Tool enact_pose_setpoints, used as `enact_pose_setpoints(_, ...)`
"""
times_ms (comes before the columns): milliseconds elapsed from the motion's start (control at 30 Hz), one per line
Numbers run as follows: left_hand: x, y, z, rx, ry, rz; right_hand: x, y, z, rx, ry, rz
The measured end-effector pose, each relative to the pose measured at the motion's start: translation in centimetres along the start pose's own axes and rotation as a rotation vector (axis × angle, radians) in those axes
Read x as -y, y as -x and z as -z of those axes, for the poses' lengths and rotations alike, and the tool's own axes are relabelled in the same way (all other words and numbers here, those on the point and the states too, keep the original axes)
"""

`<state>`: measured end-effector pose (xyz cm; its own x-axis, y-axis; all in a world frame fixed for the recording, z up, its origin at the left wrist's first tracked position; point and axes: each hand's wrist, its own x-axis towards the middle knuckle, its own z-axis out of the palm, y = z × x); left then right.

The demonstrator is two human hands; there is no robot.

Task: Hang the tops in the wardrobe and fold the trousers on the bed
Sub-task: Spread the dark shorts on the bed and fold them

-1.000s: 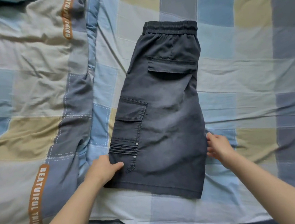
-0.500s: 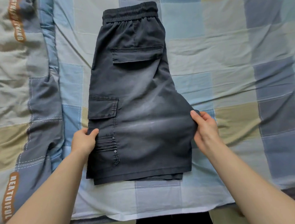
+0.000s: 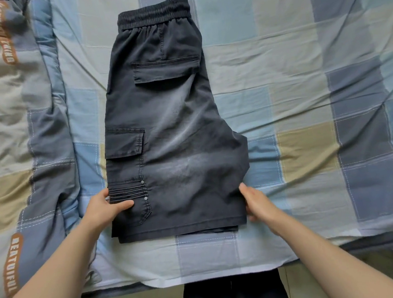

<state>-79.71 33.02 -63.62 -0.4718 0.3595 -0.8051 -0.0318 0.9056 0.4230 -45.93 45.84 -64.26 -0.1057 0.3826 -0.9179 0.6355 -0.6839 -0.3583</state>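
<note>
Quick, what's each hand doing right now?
Left hand: pinching the shorts at their left edge.
Right hand: at the right edge; grip cannot be told.

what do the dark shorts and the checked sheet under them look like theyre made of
Shorts: seemingly a thin woven cotton or denim-like cloth, charcoal with a faded, washed finish; pale worn streaks, stitched pocket flaps, small metal studs and a gathered elastic waistband show.
Sheet: likely light woven cotton or a blend, matt; it creases finely and carries printed blue, beige and grey checks.
</note>
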Motion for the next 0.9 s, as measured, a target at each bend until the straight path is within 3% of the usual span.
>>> enact_pose_setpoints(100,0.5,0.0,0.5,0.016,-0.04,-0.003,-2.5,1.1,-0.7,-0.153,0.041,0.161)
enact_pose_setpoints(233,1.7,-0.2,0.9,0.034,-0.069,0.037,-4.7,2.1,-1.6,-0.016,0.159,0.187)
enact_pose_setpoints(333,2.4,-0.1,0.9,-0.043,-0.182,-0.012,-6.0,2.4,-1.3,0.024,0.284,0.187)
enact_pose_setpoints(400,2.6,0.1,0.8,-0.138,-0.399,-0.022,-6.4,2.3,-0.7,-0.049,0.481,0.178)
enact_pose_setpoints(467,2.4,0.7,0.1,-0.269,-0.588,-0.024,-5.4,2.2,0.2,-0.221,0.473,0.202)
enact_pose_setpoints(533,1.5,1.3,-1.3,-0.426,-0.697,-0.171,-2.6,1.3,1.0,-0.4,0.291,0.255)
enact_pose_setpoints(600,-0.5,2.2,-3.4,-0.502,-0.781,-0.471,1.5,-0.5,1.7,-0.484,0.146,0.32)
enact_pose_setpoints(667,-2.9,3.1,-6.2,-0.412,-0.813,-0.745,5.8,-2.8,2.1,-0.505,0.06,0.372)
enact_pose_setpoints(733,-5.2,3.2,-9.5,-0.267,-0.832,-0.896,9.4,-4.9,2.3,-0.433,0.008,0.372)
enact_pose_setpoints(900,-8.6,2.8,-17.0,0.021,-1.016,-0.889,11.7,-6.1,3.3,0.019,0.248,0.31)
